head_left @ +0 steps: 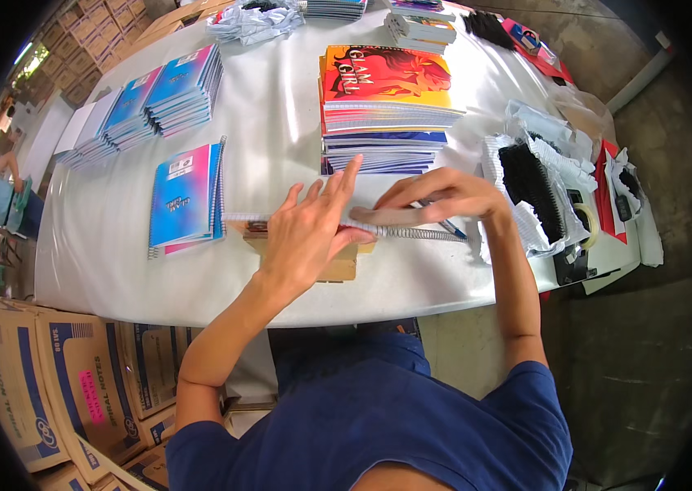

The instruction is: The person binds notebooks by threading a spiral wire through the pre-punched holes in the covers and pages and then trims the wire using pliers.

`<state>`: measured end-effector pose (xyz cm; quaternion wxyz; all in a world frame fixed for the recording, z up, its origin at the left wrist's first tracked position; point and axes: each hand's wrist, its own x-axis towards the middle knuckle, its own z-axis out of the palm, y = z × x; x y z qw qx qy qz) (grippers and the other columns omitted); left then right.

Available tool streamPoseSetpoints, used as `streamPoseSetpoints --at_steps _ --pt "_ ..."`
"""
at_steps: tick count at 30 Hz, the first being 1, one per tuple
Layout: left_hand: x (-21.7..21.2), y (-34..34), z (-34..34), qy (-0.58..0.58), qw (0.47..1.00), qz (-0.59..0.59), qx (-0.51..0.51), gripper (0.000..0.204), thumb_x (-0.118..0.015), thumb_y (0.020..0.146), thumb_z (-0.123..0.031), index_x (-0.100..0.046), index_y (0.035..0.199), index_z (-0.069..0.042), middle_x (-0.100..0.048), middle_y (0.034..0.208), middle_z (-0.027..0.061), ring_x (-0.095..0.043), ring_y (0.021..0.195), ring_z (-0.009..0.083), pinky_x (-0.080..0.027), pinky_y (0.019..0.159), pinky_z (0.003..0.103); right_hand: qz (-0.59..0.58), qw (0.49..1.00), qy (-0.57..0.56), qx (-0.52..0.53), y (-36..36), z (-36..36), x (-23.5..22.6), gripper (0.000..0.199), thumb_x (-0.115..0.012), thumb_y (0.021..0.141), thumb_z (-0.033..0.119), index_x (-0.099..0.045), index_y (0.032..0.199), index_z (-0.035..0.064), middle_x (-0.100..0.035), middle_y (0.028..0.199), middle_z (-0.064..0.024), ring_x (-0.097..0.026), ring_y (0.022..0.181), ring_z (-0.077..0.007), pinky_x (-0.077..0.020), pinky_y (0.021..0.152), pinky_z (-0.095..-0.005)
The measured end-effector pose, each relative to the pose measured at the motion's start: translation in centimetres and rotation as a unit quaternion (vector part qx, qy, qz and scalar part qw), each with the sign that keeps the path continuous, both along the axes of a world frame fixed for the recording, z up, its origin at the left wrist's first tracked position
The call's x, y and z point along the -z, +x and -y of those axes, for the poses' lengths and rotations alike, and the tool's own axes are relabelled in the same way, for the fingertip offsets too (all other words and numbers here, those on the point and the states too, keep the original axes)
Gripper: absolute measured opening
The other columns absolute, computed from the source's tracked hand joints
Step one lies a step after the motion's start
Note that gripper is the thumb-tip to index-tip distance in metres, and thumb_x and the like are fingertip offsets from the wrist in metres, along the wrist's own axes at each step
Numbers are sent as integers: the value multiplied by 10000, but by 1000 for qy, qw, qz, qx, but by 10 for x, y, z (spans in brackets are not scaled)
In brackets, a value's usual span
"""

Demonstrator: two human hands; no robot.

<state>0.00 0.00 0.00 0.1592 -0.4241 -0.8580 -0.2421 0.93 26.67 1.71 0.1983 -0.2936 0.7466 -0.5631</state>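
Observation:
A spiral notebook (241, 218) appears edge-on at the table's near side, above a small cardboard piece (338, 268). My left hand (306, 227) straddles its edge, thumb on the near side and long fingers stretched toward the far side. To the right, a loose-looking wire coil (419, 234) runs out from under my hands. My right hand (444, 199) is bent over this coil with its fingers drawn together. A slim blue-tipped thing (449, 227) shows below the palm; its kind is unclear. The hands cover most of the notebook.
Just beyond my hands rises a stack of orange and purple notebooks (387, 90). Blue-pink notebooks (186, 196) lie at the left, with more stacks behind. Torn packaging with black wire coils (530, 192) and a tape roll (587, 225) sit at right. Cartons (84, 385) stand lower left.

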Motion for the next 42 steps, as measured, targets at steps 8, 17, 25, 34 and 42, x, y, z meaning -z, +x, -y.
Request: streamPoseSetpoints --at_steps 8,17,25,34,42 --pt "-5 -6 2 8 999 44 6 1009 -794 671 -415 -281 1518 -223 -650 1208 85 -665 968 318 -515 916 460 -6 999 36 19 -8 4 13 638 -685 804 502 -676 1169 -20 -629 1226 -211 -585 1134 -319 -420 995 -414" --pt "-1 -8 20 -13 999 24 -32 1013 -810 661 -376 -283 1515 -236 -670 1172 91 -660 1007 291 -498 969 466 23 996 60 68 -8 21 8 614 -734 778 426 -673 1141 -65 -620 1235 -231 -572 1160 -311 -405 1012 -405" --pt "-1 -12 32 -1 998 9 -54 1008 -820 645 -367 -307 1506 -255 -680 1110 97 -659 989 285 -484 982 483 106 976 -185 39 -14 18 23 584 -735 796 430 -681 1153 -28 -631 1220 -189 -575 1140 -285 -431 992 -391" --pt "-5 -14 41 -7 997 10 -70 1018 -822 638 -368 -307 1508 -241 -669 1104 115 -646 998 299 -459 988 475 79 963 -256 -14 -28 32 33 549 -731 823 397 -681 1131 -55 -662 1169 -196 -586 1137 -276 -448 972 -384" --pt "-5 -15 51 0 995 5 -95 1030 -831 609 -390 -330 1499 -257 -669 1132 171 -616 1115 357 -408 1031 510 33 999 -37 14 -34 48 13 522 -714 846 380 -681 1126 -59 -660 1173 -188 -592 1109 -256 -428 984 -372"
